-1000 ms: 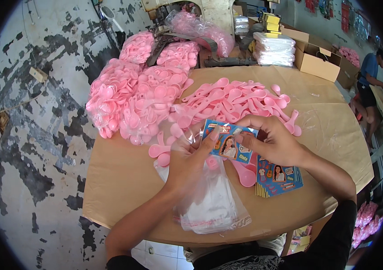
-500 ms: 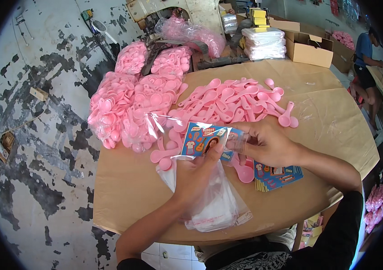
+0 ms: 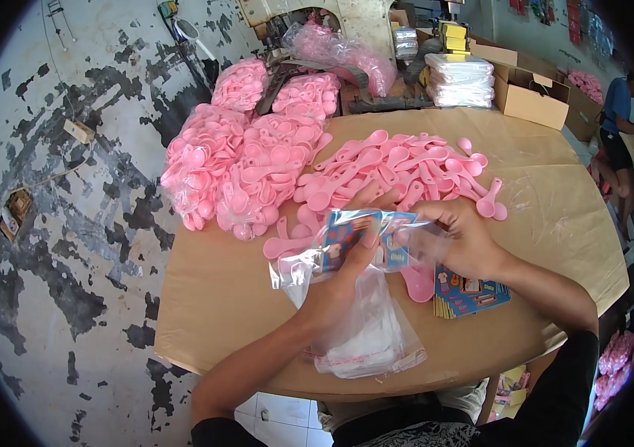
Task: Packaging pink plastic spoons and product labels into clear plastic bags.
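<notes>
My left hand (image 3: pixel 341 289) is closed on a clear plastic bag (image 3: pixel 292 274), thumb across its front. A blue printed card (image 3: pixel 334 240) shows through the film, partly covered by the thumb. The fingers of my right hand (image 3: pixel 470 242) are closed on the bag's right end, where the film is crumpled. Under my left wrist lies a stack of clear bags (image 3: pixel 365 331). A fanned stack of blue cards (image 3: pixel 475 296) rests below my right hand, beside a pink scoop spoon (image 3: pixel 419 283). Beyond both hands spreads a heap of loose pink spoons (image 3: pixel 406 160).
Bulging clear bags of pink spoons (image 3: pixel 201 160) stand at the table's left. Brown paper covers the table (image 3: pixel 555 216). At the back are a machine (image 3: pixel 365 30), stacked plastic packs (image 3: pixel 460 80) and an open carton (image 3: pixel 529 100). Another person (image 3: pixel 616 127) sits at the far right.
The bag and card have tilted and now catch more glare. My right hand has shifted slightly along the bag's right end. The whole view has moved a little, sliding the scene rightward.
</notes>
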The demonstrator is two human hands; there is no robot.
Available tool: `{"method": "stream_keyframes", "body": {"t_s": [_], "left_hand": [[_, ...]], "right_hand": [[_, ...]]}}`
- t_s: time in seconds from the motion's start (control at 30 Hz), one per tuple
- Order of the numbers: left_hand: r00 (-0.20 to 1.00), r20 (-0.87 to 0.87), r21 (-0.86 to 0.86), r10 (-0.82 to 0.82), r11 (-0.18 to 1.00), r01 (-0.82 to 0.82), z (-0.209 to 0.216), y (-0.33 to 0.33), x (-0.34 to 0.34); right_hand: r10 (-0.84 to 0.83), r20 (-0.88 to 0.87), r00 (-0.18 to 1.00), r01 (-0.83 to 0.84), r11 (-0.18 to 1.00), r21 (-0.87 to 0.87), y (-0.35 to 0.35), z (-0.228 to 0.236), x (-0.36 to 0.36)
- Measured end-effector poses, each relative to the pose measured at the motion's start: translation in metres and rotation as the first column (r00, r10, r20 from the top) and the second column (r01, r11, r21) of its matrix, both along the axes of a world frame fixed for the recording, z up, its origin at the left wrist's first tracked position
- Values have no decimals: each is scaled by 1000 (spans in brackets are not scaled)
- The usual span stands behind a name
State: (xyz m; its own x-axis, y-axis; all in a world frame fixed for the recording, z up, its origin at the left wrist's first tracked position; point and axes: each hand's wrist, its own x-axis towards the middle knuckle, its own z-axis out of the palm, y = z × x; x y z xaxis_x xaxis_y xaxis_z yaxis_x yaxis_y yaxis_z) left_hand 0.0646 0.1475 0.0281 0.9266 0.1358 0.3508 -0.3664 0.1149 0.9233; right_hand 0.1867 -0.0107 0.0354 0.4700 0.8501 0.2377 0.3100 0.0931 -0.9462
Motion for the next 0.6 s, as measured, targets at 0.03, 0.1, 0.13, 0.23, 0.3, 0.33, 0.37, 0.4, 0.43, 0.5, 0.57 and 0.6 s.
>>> {"method": "stream_keyframes", "body": {"t_s": [0.03, 0.1, 0.13, 0.23, 0.3, 0.33, 0.37, 0.4, 0.43, 0.5, 0.57, 0.6], "left_hand": [[1000, 0, -1, 8, 1000, -8, 0, 1, -1], [993, 47, -293, -109, 949, 118, -4, 4, -1], [994, -34, -352, -100, 933, 82, -5, 7, -2], [988, -10, -237, -151, 961, 144, 2, 3, 0], [981, 24, -194, -194, 962, 195, -4, 5, 3], [986, -52, -177, -160, 973, 149, 0, -1, -2], [984, -126, -157, -124, 982, 104, 1, -6, -5], [979, -91, -142, -181, 976, 167, -21, 3, 3], [979, -91, -144, -180, 976, 166, -23, -2, 5], [979, -104, -201, -177, 968, 154, -26, -10, 6], [974, -92, -199, -207, 962, 186, -21, -8, 7], [988, -26, -134, -155, 980, 150, -16, -11, 4]], "right_hand": [[7, 93, 996, -10, 999, 30, 0, -2, 0], [-19, 119, 993, 14, 999, 40, -2, 0, -1], [-50, 142, 989, 43, 998, 52, -1, 1, -2], [39, -125, 991, -32, 998, 59, 1, 12, -10], [34, -110, 993, -36, 999, -16, -2, 10, -6], [25, -94, 995, -33, 995, -89, -5, 9, -4], [29, -94, 995, -38, 995, -88, -5, 6, -2], [29, -32, 999, -31, 998, -53, -4, 0, 0], [22, 31, 999, -22, 1000, -19, -3, -4, 1], [23, 80, 997, -28, 998, 62, 2, -5, -6], [19, 128, 992, -37, 989, 144, 3, -4, -8], [28, 79, 997, -32, 998, 47, -1, -2, -8]]}}
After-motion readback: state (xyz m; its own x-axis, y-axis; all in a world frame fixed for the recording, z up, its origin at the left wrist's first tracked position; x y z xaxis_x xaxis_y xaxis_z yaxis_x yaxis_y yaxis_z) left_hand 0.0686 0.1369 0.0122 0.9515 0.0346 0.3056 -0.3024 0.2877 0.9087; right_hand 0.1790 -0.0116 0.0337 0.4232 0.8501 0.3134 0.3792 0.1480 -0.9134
